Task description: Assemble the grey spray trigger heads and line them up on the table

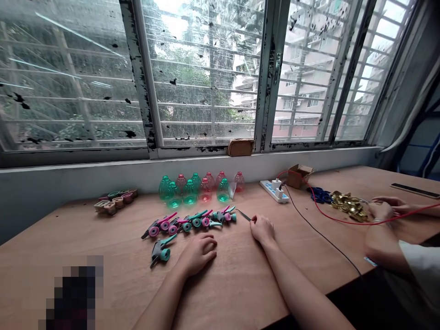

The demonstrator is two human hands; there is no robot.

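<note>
My right hand [263, 229] rests on the table, fingers closed round the end of slim dark tweezers [244, 214] that point toward the spray heads. My left hand [198, 253] lies on the wood with thumb and fingers apart, holding nothing. Just beyond it runs a row of pink, teal and grey trigger spray heads [195, 222]. One teal and grey spray head [161, 253] lies by itself, left of my left hand. Behind the row stand several clear green bottles [189, 192] and clear red bottles [205, 190], upright and without heads.
Small coloured pieces [115, 201] sit in a cluster at the left. A white power strip [274, 191], a cardboard box [299, 176] and a red cable [330, 219] are on the right. There a co-worker's hands [381, 210] touch gold parts [349, 205] beside blue ones [321, 195].
</note>
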